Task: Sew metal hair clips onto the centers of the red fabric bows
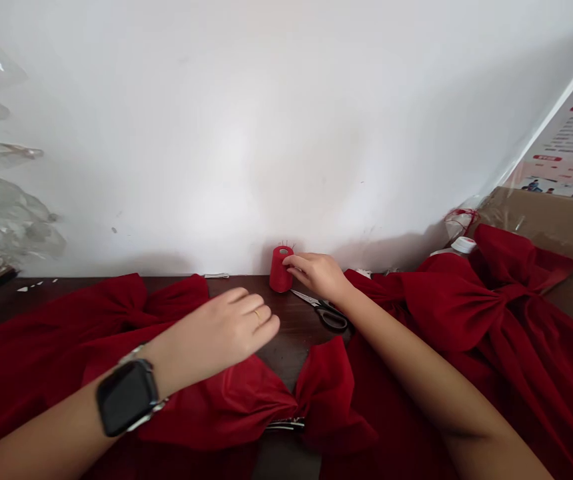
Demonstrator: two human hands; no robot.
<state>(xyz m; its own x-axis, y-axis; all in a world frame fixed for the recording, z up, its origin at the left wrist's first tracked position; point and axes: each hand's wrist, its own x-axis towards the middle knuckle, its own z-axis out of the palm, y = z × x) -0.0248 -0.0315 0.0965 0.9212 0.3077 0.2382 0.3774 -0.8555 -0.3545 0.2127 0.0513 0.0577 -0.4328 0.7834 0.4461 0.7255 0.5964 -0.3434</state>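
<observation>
My right hand (314, 275) reaches the far edge of the dark wooden table (294, 333), its fingers closed on a red thread cone (280, 270) that stands upright with thin pins in its top. Black-handled scissors (324, 313) lie just below that hand. My left hand (231, 323), with a ring and a black smartwatch (127, 397), hangs over the table, fingers lightly curled and holding nothing. Beneath it lies a red fabric bow (101, 327). Another red bow (321, 400) lies under my forearms, and a third (466, 300) is at the right.
A white wall (226, 147) rises behind the table. Crumpled clear plastic (1, 180) hangs at the left. At the right are a cardboard sheet (536, 220), a printed poster (566, 147) and a white bottle cap (464, 245). A dark striped metal item (285, 424) shows under the near bow.
</observation>
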